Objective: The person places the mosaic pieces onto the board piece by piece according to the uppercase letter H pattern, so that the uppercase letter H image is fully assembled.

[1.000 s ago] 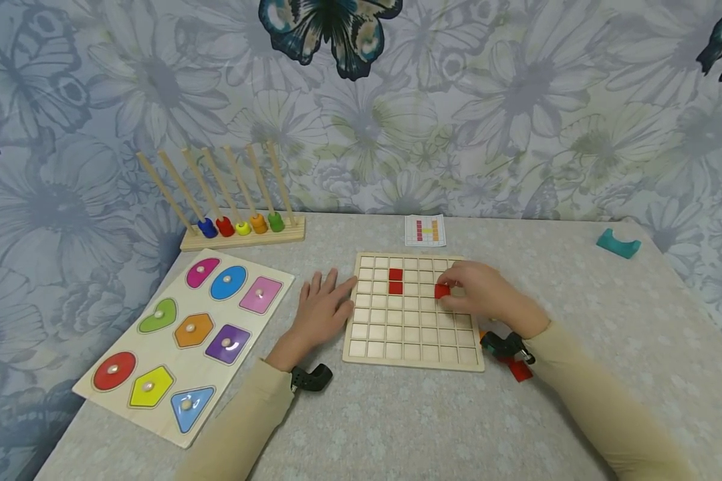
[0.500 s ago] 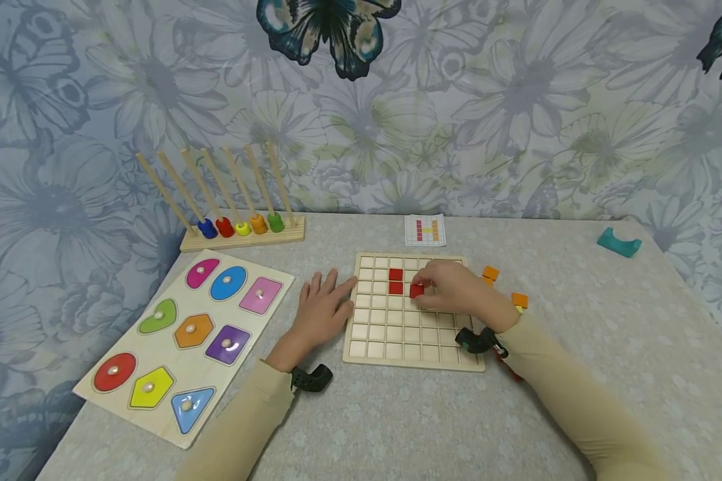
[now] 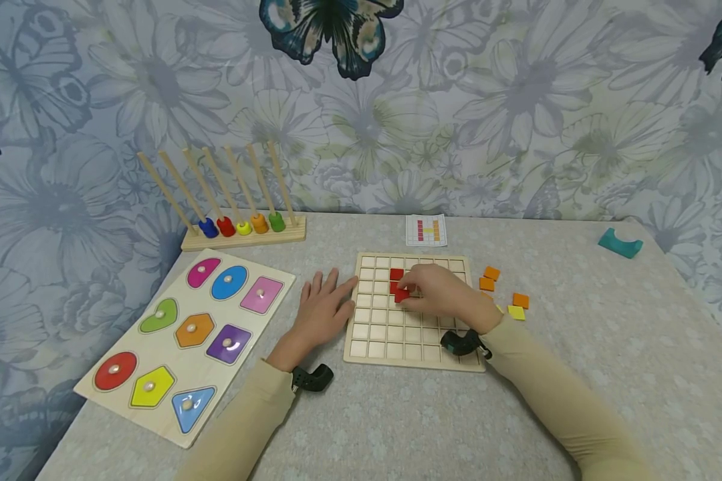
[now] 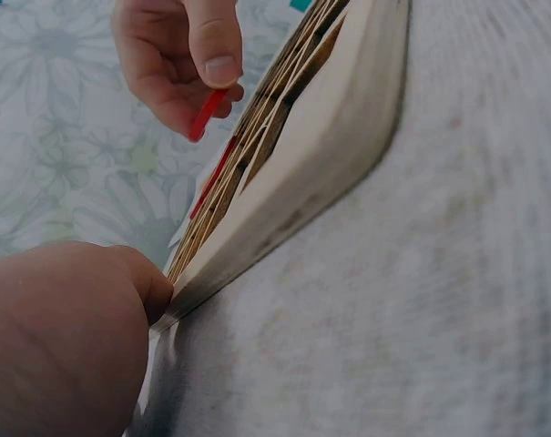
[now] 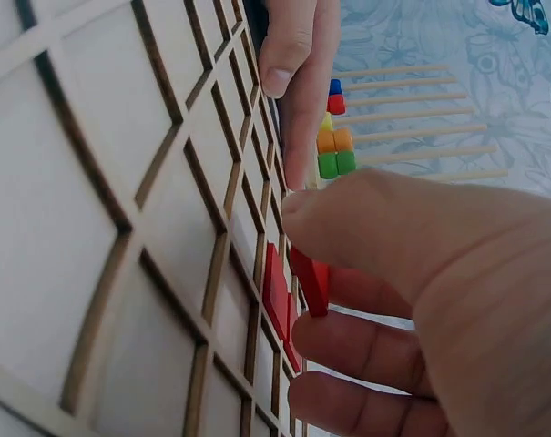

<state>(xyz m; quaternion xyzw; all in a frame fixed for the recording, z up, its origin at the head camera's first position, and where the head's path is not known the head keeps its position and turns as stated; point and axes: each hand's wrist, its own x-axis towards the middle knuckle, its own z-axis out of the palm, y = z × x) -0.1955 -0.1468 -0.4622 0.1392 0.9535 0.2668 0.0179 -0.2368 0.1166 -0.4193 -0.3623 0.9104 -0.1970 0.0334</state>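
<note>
A wooden grid board (image 3: 376, 351) with square cells lies mid-table. Two red square tiles (image 3: 396, 274) sit in its cells, one below the other, the lower partly covered. My right hand (image 3: 439, 290) pinches a third red tile (image 5: 311, 280) between thumb and fingers, tilted close over the board just below those two. In the left wrist view that tile (image 4: 206, 115) shows edge-on above the grid. My left hand (image 3: 321, 314) lies with spread, straight fingers beside the board, fingertips at its left edge.
Several loose orange tiles (image 3: 491, 273) and a yellow tile (image 3: 516, 312) lie right of the board. A pattern card (image 3: 426, 231) is behind it. At left are a shape puzzle (image 3: 249, 267) and a peg stand with beads (image 3: 243, 240). A teal curved piece (image 3: 620, 244) lies far right.
My right hand has carried the red tile leftward across the board, to just below the two placed red tiles. The left hand stays put. Loose tiles at the right have come into view.
</note>
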